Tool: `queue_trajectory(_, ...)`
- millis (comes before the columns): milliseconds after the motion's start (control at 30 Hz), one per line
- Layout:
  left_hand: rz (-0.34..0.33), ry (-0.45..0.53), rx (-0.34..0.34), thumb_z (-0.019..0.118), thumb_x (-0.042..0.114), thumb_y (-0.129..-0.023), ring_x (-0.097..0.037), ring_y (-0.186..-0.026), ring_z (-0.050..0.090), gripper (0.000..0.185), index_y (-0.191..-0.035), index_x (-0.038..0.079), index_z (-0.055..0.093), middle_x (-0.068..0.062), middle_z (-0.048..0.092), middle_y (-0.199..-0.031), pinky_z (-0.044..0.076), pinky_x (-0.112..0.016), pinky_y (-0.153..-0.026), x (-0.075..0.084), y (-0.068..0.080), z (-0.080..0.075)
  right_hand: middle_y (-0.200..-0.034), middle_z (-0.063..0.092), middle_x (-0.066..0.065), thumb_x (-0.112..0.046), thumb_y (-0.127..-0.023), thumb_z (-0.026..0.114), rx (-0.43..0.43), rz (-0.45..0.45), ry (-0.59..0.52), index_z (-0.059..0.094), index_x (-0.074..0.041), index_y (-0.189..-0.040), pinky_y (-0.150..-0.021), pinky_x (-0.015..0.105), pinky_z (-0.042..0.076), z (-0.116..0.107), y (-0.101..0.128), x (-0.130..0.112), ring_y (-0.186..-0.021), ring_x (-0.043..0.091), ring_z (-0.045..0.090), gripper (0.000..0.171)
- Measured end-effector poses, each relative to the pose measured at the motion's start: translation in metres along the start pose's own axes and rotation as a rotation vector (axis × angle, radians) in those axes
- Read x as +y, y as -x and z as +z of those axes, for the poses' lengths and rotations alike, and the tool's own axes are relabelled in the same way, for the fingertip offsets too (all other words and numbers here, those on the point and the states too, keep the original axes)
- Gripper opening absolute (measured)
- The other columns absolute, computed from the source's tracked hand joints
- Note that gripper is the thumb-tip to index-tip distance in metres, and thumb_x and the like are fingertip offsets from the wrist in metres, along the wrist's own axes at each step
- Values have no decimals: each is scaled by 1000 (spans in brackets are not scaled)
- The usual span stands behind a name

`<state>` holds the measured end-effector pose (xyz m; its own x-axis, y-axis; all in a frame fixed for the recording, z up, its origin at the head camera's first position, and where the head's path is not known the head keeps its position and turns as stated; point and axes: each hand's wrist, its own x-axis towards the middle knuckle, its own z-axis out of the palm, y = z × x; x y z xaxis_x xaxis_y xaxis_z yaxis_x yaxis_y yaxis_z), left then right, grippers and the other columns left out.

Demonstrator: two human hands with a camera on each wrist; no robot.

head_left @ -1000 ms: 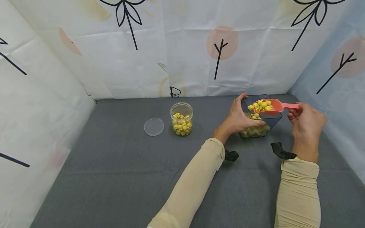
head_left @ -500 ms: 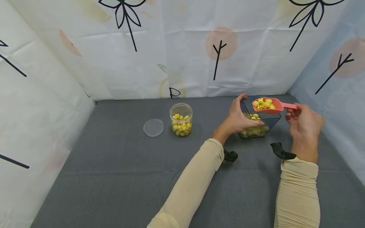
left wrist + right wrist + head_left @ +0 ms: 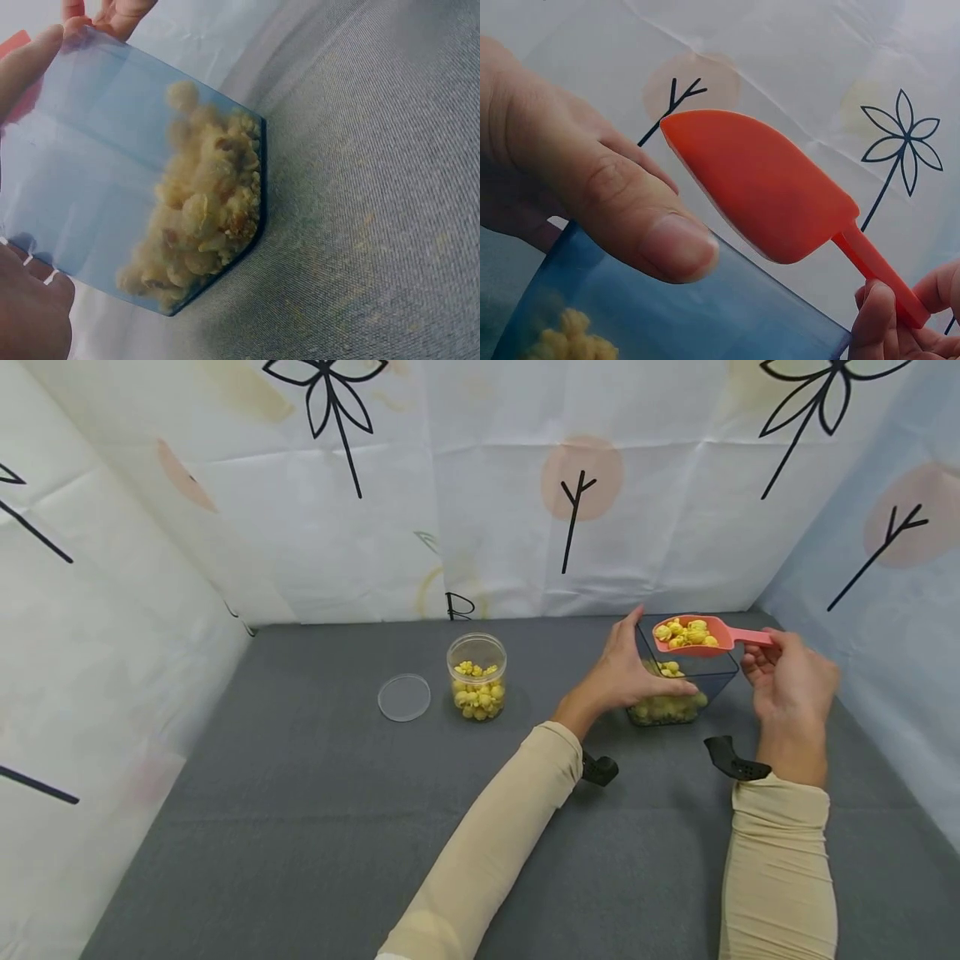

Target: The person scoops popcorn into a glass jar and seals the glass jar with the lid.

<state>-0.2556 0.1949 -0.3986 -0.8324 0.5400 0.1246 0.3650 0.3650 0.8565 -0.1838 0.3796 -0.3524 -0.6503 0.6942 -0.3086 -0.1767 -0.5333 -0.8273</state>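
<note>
A makeshift recording booth, not a lived-in room. Creased printed sheets point(image 3: 480, 485) wall in a grey cloth-covered table point(image 3: 300, 827).

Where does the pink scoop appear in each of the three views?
Head view: the pink scoop is right of centre, loaded, above the blue container.
Left wrist view: only a red sliver at the upper left edge, behind the container wall.
Right wrist view: its underside fills the centre.
Shared landmark: the blue container, in all three.
</note>
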Motion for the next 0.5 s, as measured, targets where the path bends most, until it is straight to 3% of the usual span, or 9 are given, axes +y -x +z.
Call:
queue_trajectory(233, 11, -23, 19, 90, 51, -72, -13, -152, 32, 126, -163, 37, 4, 5, 21, -167, 42, -38, -118, 4, 3, -6, -78, 71, 6, -17, -96, 72, -30, -33, -25, 73, -3, -100, -57, 22, 53, 5, 5, 1, -62, 16, 60, 14)
queue_trajectory(500, 31, -9, 64, 90, 50, -73, -12, -150, 35, 124, -163, 38, 5, 7, 27, -164, 44, -40, -115, 9, 7, -25, -86, 70, 8, -17, -93, 76, -57, -66, -70, 74, -3, -105, -60, 22, 56, 11, 13, 2, -62, 18, 61, 19)
